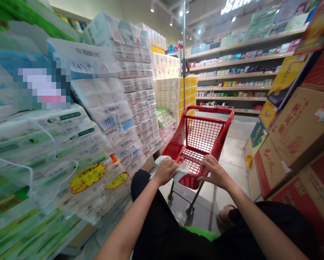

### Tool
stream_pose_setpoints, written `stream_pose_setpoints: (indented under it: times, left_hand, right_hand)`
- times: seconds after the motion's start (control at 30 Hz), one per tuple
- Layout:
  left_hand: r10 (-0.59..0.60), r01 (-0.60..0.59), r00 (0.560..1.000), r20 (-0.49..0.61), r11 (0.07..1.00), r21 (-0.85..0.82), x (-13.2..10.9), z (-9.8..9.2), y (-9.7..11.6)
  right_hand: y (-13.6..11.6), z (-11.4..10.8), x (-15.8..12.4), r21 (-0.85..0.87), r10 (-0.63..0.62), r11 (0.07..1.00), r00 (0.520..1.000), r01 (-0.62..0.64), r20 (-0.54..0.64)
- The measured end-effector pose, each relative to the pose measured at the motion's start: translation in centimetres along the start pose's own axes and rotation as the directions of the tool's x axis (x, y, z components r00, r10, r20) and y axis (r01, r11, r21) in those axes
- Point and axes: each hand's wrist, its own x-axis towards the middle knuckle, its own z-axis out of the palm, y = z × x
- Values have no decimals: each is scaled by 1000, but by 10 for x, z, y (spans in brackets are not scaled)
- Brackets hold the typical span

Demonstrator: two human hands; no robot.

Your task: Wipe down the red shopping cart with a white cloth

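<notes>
A red plastic shopping cart (pixel 205 135) with grid walls stands on its wheels between my knees. My left hand (pixel 165 171) is closed on a crumpled white cloth (pixel 182 171), at the near left corner of the cart's basket. Part of the cloth sticks out on both sides of the fingers. My right hand (pixel 214 171) is at the near right rim, thumb under the edge and fingers bent over the top. Its grip closes on the cart's rim.
Stacked tissue packs (pixel 137 86) rise on the left, with yellow price tags (pixel 88 177) and a loose white cable (pixel 30 177). Cardboard boxes (pixel 294 126) line the right side. Shelves of small goods (pixel 232 72) stand at the back, behind a thin metal pole (pixel 184 43). Tiled floor (pixel 232 155) runs between.
</notes>
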Motion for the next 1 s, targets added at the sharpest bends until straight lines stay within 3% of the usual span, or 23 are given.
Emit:
stream_pose_setpoints:
  times: [0.07, 0.17, 0.3, 0.43, 0.6, 0.7, 0.77, 0.83, 0.9, 1.0]
  left_hand:
    - [-41, 41, 999, -18, 999, -17, -3, 0, -7]
    - [-130, 128, 989, -71, 991, -25, -1, 0, 5]
    - [-255, 247, 954, -156, 967, -68, 9, 6, 53]
    - [-269, 210, 943, -198, 938, -276, 23, 9, 109]
    - [-476, 222, 841, -255, 736, -640, 43, 1, 146]
    - [-579, 167, 781, -233, 554, -816, 49, 1, 150]
    - [-639, 132, 741, -203, 436, -890, 49, 3, 148]
    - [-679, 121, 708, -192, 385, -915, 46, 5, 141]
    - [-682, 146, 694, -231, 448, -882, 41, 2, 128]
    - [-625, 196, 710, -323, 616, -763, 34, -9, 101]
  right_hand:
    - [3, 1, 0, 2, 4, 1000, 1000, -4, -4]
    - [5, 3, 1, 19, 26, 999, 1000, -26, -6]
    - [1, 6, 2, 63, 65, 996, 998, -66, 13]
    - [-10, -2, 1, 130, 118, 984, 992, -124, 51]
    - [-23, -37, 4, 351, 225, 889, 947, -295, 227]
    - [-40, -38, 9, 384, 322, 845, 927, -373, 192]
    - [-53, -27, 11, 297, 335, 882, 930, -366, 150]
    - [-63, -12, 9, 162, 331, 923, 935, -348, 123]
    - [-68, -2, 5, 37, 322, 944, 941, -327, 102]
    - [-65, 3, -2, -70, 268, 962, 961, -264, 62]
